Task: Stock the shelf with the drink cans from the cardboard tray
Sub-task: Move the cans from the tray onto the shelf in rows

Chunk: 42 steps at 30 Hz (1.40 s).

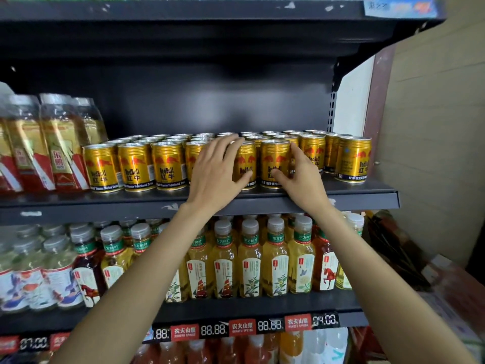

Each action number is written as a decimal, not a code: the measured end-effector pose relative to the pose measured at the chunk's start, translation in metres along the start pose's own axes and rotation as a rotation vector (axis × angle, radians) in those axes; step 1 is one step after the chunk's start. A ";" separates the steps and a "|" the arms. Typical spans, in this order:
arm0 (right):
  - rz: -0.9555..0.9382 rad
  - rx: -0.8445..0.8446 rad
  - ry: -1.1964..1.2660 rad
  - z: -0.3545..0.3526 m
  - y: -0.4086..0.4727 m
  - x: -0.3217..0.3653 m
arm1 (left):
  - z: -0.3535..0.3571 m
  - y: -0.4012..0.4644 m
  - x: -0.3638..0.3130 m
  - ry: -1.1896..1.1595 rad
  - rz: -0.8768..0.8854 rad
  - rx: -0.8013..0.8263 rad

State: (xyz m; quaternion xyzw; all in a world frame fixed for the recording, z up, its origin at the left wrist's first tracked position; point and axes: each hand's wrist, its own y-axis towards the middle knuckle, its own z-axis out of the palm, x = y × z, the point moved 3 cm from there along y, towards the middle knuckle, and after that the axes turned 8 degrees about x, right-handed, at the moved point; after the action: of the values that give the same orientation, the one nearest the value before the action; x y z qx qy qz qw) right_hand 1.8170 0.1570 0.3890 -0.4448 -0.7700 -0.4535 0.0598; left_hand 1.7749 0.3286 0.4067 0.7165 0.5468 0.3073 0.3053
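Note:
Gold Red Bull drink cans [168, 164] stand in several rows on the dark middle shelf [105, 206]. My left hand [217, 172] lies flat over a front-row can with straight, spread fingers. Its fingertips reach the can tops and its thumb touches the front of the neighbouring can [248, 156]. My right hand [301, 177] holds another front-row can [274, 156], with the thumb across the label and the fingers along the can's right side. The cardboard tray is out of view.
Clear bottles with red and gold labels [60, 145] stand left of the cans. Tea bottles [249, 258] fill the shelf below, above price tags [241, 328]. The upper shelf [183, 11] overhangs the cans. A beige wall [433, 127] and blurred packaging [446, 285] are on the right.

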 end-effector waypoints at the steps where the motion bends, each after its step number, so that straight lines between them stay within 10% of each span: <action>1: -0.003 -0.008 -0.018 0.002 0.002 0.001 | 0.002 0.004 0.002 0.030 0.026 0.061; 25: 0.013 0.093 -0.148 0.024 0.012 0.010 | 0.014 0.004 0.020 0.165 0.015 0.121; 37: -0.328 -0.335 0.103 0.001 -0.103 0.047 | -0.028 -0.084 -0.025 -0.270 -0.086 -0.267; 42: -0.184 -0.055 0.270 0.024 -0.187 0.010 | -0.012 -0.167 -0.038 -0.565 -0.154 -0.003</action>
State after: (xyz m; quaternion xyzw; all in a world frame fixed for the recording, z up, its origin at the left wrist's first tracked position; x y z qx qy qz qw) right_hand 1.6800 0.1449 0.2590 -0.3090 -0.7797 -0.5336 0.1089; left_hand 1.6582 0.3285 0.2807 0.7294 0.4927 0.0725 0.4690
